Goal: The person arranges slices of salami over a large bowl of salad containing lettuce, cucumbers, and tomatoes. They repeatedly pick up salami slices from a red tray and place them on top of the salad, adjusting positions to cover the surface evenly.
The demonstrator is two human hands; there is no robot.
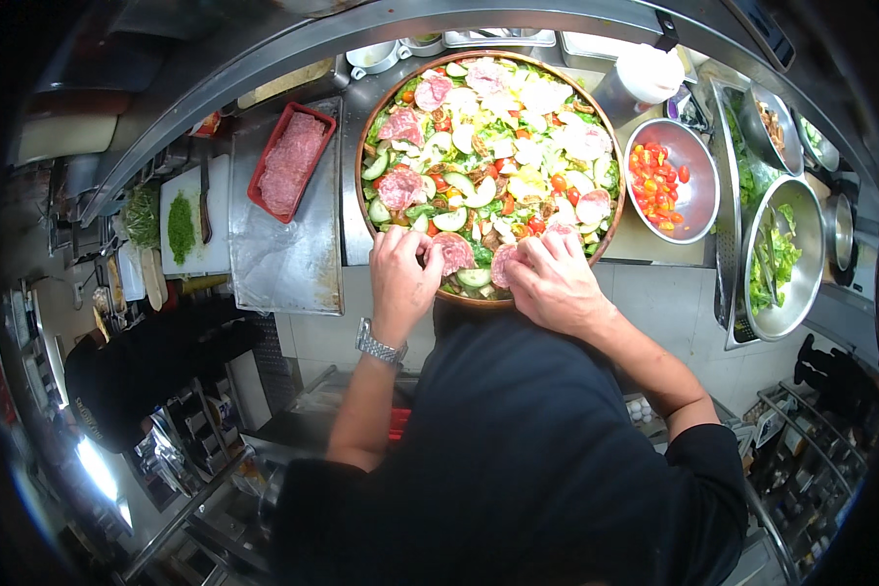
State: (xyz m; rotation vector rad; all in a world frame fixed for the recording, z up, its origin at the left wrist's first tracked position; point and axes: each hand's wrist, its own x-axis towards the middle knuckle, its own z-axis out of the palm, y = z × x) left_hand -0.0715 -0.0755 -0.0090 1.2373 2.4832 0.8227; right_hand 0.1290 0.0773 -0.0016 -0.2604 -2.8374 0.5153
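A wide round wooden bowl [613, 237] full of salad stands in front of me, with lettuce, cucumber slices, halved cherry tomatoes and salami slices on top. At its near left rim my left hand [403, 276] pinches the edge of a salami slice [454, 253]; a metal-band watch [380, 343] is on that wrist. My right hand [554, 277], fingers bent together at the near rim, grips another salami slice [502, 265] and partly hides it. More salami slices, such as one at the left [400, 188], lie spread around the bowl's edge.
Left of the bowl, a red tray [255, 186] of sliced salami sits on a metal sheet pan [308, 269]. Farther left, a white cutting board [215, 205] holds chopped herbs and a knife. At right are a steel bowl of tomatoes [698, 181] and a lettuce bowl [801, 269].
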